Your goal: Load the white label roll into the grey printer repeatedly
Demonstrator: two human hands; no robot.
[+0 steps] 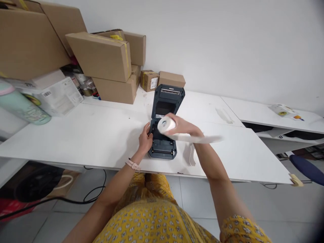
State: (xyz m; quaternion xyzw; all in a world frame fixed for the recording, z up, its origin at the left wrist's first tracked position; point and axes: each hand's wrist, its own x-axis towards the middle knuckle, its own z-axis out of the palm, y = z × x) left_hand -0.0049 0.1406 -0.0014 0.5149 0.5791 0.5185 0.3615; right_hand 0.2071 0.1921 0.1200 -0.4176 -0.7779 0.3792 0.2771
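White bench (101,135), cartons (101,55) piled far left, pale wall (227,44) behind, and our left hand (146,139) gripped the open printer (163,144) mid-bench, our right hand (183,125) clutching the white roll (165,125) above it!

No readable text, carton label (154,83) illegible, bottle print (37,114) unclear

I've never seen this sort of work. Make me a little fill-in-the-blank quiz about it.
1. The right hand holds a white ____ with a loose strip.
2. The left hand touches the printer; its raised lid leaves it ____, not shut.
3. The flowered sleeve is mainly ____.
4. The bottle is toward the picture's ____ edge.

Missing words: roll; open; yellow; left.
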